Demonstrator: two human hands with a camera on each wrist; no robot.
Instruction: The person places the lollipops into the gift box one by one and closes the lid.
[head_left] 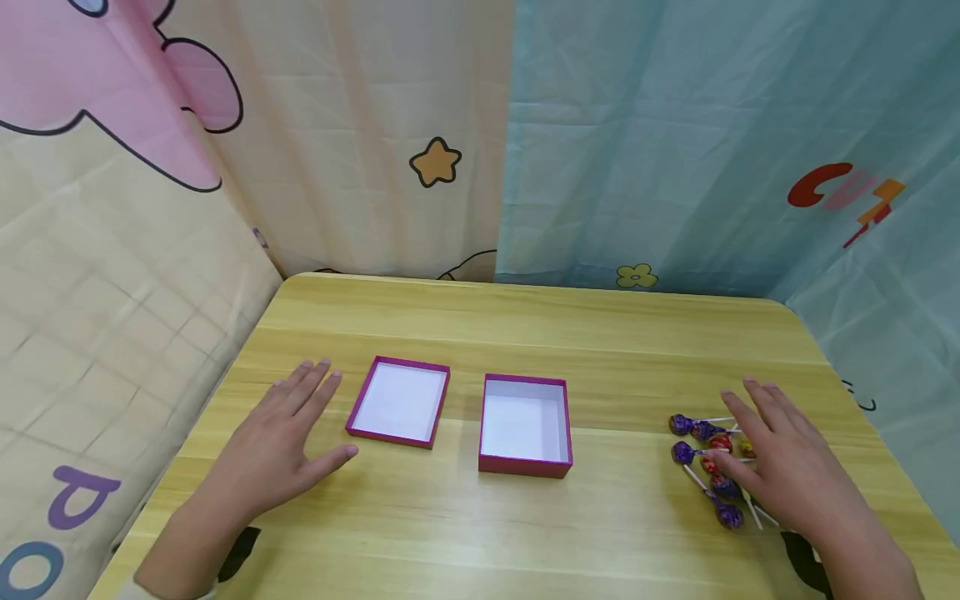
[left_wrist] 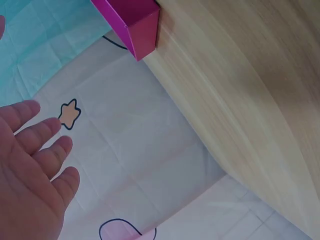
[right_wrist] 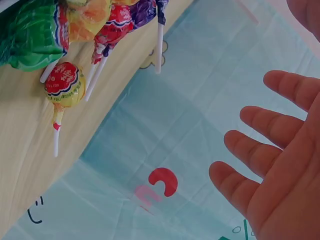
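Note:
A shallow magenta tray-like box lid (head_left: 400, 400) with a white inside lies on the table. Right of it stands a deeper magenta box (head_left: 525, 468), open at the top and white within. My left hand (head_left: 273, 446), fingers straight and slightly spread, is left of the lid and holds nothing. At the right, several wrapped lollipops (head_left: 681, 452) lie in a loose heap. My right hand (head_left: 791, 462) is over the heap's right side, fingers extended, hiding part of it. The right wrist view shows green, red and yellow lollipops (right_wrist: 65, 85) beside that empty hand (right_wrist: 285, 150).
The wooden table (head_left: 615, 533) has rounded far corners. Printed curtains (head_left: 360, 167) hang close behind it and along both sides. A dark strap end (head_left: 238, 554) shows at the left wrist, and another (head_left: 806, 562) at the right.

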